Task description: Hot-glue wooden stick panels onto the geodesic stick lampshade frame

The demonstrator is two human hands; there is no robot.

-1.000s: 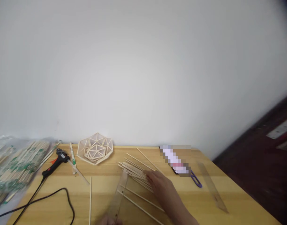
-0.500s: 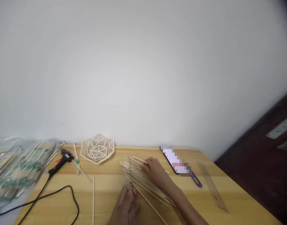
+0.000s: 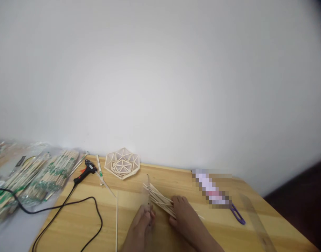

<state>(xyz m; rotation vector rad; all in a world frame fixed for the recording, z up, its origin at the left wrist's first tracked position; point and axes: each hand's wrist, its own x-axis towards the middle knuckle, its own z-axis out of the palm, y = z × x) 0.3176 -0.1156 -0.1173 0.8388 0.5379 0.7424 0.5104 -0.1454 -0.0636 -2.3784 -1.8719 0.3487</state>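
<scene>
My left hand is closed around a thin wooden stick with dark marks, which points away from me, nearly upright in the picture. To its right, my right hand wraps round a loose bundle of thin wooden sticks. The far ends of the bundle fan out close beside the marked stick; whether they touch it I cannot tell. The bundle's near ends are hidden under my right hand. A single wooden stick lies on the table left of my left hand.
A bowl-shaped frame of sticks stands by the wall. Left lie a black glue gun with its looping cable and bagged chopsticks. To the right are a blurred-out phone, a purple-handled tool and a clear ruler.
The view has turned left, shifting the table things rightward. My right hand has moved from the far part of the spread sticks toward me and now has them gathered into a tighter bundle.
</scene>
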